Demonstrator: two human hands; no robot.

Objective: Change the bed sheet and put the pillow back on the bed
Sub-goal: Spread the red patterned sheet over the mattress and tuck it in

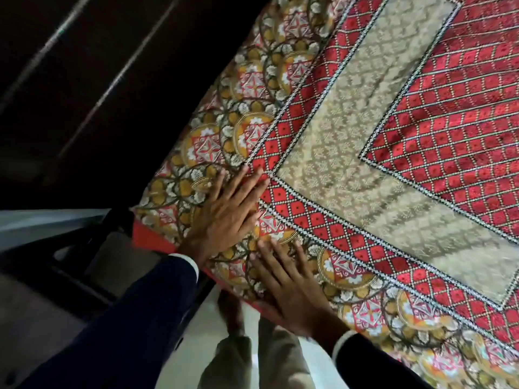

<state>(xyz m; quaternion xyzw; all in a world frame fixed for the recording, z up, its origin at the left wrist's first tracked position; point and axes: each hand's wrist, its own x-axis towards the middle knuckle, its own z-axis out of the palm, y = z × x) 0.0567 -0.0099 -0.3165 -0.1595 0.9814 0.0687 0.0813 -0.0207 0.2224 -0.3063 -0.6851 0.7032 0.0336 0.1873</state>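
A patterned bed sheet (351, 153) lies spread over the bed, with a red diamond lattice, a beige band and a border of yellow and red medallions. My left hand (227, 214) rests flat on the sheet's near corner, fingers apart. Just to its right, my right hand (292, 287) also lies flat on the border near the bed's edge, fingers spread. Both wrists come out of dark navy sleeves. Neither hand holds anything. No pillow is in view.
A dark wooden headboard or wall panel (92, 88) runs along the sheet's far left side. Below the bed corner is a pale floor (317, 357) and a dark frame-like object (70, 262). My beige trouser legs (252, 357) stand close to the bed's edge.
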